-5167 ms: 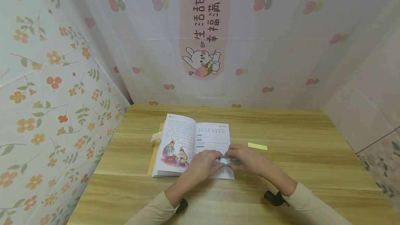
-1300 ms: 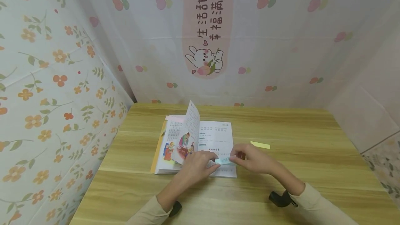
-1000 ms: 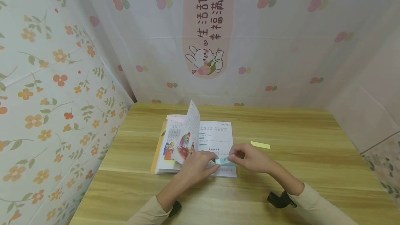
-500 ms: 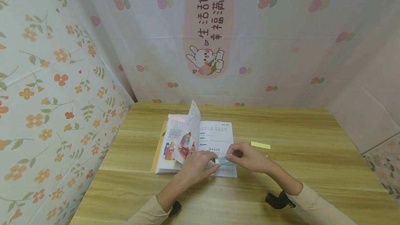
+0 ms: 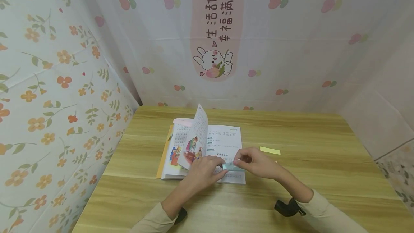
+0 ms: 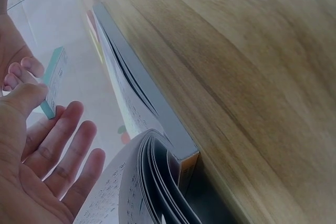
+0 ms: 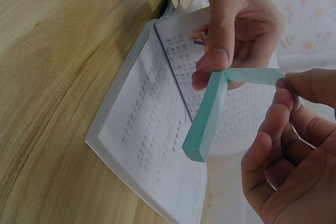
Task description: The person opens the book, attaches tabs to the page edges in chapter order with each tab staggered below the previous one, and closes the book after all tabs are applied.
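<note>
In the head view an open book (image 5: 223, 139) lies on the table, one illustrated page (image 5: 195, 139) standing up. Over its right page my left hand (image 5: 203, 171) pinches a thin teal sticky note pad (image 7: 198, 129) between thumb and fingers. The other fingers spread out below it in the left wrist view. My right hand (image 5: 257, 163) pinches the far end of the top teal sheet (image 7: 254, 75) between thumb and fingertip. That sheet is bent away from the pad but joins it at the left thumb, as the right wrist view shows.
A yellow sticky note (image 5: 270, 150) lies on the wooden table (image 5: 307, 132) right of the book. A pink sticky note (image 5: 183, 122) is at the top of the left page. Floral curtains (image 5: 48, 100) hang at the left and back.
Since the oldest frame, the book's left page has risen and the teal sheet has come partly off its pad. Lately my right hand has shifted slightly left, folding the sheet back; my left hand holds still.
</note>
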`<state>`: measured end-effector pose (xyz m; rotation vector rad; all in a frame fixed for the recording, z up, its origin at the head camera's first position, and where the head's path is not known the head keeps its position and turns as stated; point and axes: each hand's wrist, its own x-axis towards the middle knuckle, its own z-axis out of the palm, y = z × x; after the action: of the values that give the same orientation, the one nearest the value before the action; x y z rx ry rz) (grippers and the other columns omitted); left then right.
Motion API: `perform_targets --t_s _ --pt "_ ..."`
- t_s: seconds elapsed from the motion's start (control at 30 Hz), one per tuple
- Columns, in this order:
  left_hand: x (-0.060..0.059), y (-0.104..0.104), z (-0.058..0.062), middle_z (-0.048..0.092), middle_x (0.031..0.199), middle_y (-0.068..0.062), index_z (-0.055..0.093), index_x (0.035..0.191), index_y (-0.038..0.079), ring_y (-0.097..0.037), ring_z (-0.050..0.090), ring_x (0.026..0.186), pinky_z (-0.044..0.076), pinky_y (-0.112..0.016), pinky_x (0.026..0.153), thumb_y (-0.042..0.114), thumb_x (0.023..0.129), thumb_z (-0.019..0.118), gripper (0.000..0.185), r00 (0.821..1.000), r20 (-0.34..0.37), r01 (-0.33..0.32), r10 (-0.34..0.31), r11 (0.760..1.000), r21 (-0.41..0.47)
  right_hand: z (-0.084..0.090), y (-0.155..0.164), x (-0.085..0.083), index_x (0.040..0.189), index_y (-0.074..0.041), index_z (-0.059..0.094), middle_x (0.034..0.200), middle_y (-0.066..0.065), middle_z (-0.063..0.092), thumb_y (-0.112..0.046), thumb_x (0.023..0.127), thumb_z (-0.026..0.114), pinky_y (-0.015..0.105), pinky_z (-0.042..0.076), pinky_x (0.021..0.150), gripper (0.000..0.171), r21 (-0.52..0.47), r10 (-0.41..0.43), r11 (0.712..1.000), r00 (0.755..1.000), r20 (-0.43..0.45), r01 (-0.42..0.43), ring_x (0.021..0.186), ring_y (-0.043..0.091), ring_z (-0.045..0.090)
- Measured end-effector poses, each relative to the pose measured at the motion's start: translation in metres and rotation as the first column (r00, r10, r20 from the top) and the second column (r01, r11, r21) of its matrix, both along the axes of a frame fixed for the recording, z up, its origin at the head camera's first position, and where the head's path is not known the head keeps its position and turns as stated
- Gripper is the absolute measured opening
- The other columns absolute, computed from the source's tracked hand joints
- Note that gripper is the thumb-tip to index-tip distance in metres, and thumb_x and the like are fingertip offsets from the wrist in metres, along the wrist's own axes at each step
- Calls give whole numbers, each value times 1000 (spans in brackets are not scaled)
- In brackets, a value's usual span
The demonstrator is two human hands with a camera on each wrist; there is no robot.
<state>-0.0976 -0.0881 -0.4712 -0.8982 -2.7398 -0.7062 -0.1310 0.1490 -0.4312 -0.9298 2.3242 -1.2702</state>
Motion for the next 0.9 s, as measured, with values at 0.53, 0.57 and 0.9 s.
perform_targets --t_s 0.53,0.57,0.9 --pt "-1 0 0 73 88 8 75 98 15 -4 65 77 46 -20 56 32 91 78 18 999 -43 1 -1 1000 10 3 0 0 92 -5 71 83 13 65 -13 100 66 25 46 63 12 -27 12 1000 1000 14 -11 71 13 55" --pt "-1 0 0 73 89 8 75 98 15 -4 65 77 46 -20 56 32 91 78 18 999 -45 1 0 1000 11 4 0 1 92 -6 71 83 11 65 -13 100 66 26 47 64 12 -30 13 999 1000 13 -13 71 13 55" --pt "-1 -1 -1 71 83 9 72 89 16 -5 62 70 44 -21 52 33 89 79 18 996 -87 -14 13 1000 -11 7 0 1 92 -8 71 86 9 66 -11 100 66 27 50 67 10 -66 4 998 1000 19 -3 74 15 57"
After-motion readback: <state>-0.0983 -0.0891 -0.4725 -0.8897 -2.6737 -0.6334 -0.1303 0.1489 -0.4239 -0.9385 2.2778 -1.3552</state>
